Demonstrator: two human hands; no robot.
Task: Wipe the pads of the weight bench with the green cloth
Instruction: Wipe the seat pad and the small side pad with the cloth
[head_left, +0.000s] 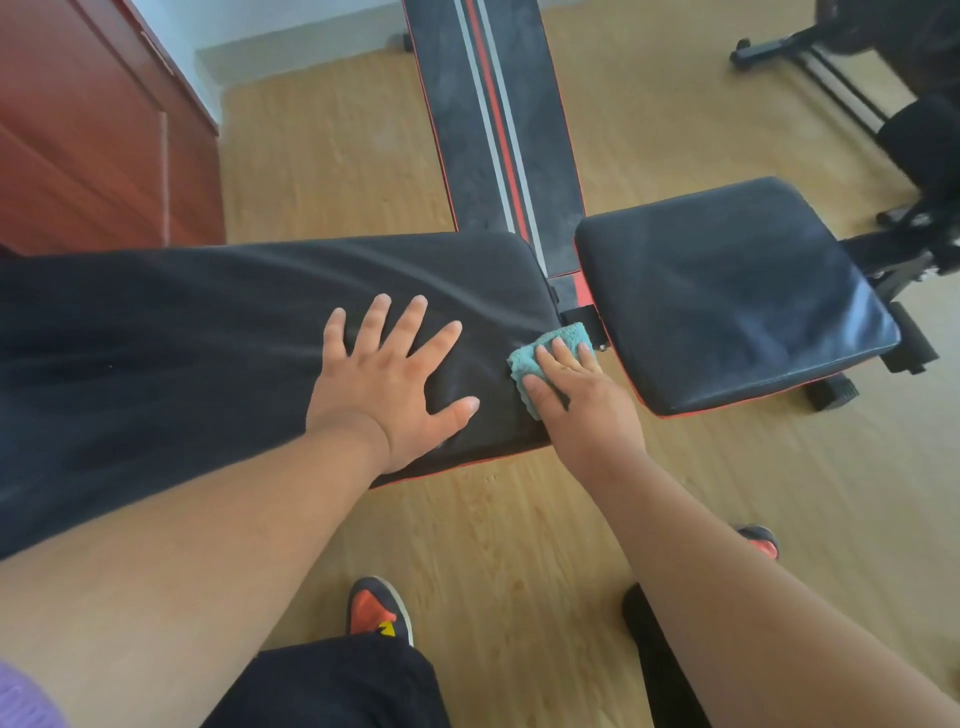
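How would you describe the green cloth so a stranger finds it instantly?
Find the long black padded bench back. At its right end, beside the gap before the square black seat pad, the right hand presses the small fluffy teal-green cloth: the only green thing there.

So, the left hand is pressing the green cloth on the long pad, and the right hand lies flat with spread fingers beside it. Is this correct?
Not quite: the hands are swapped. In the head view, the right hand presses the green cloth on the end of the long pad, and the left hand lies flat with spread fingers beside it.
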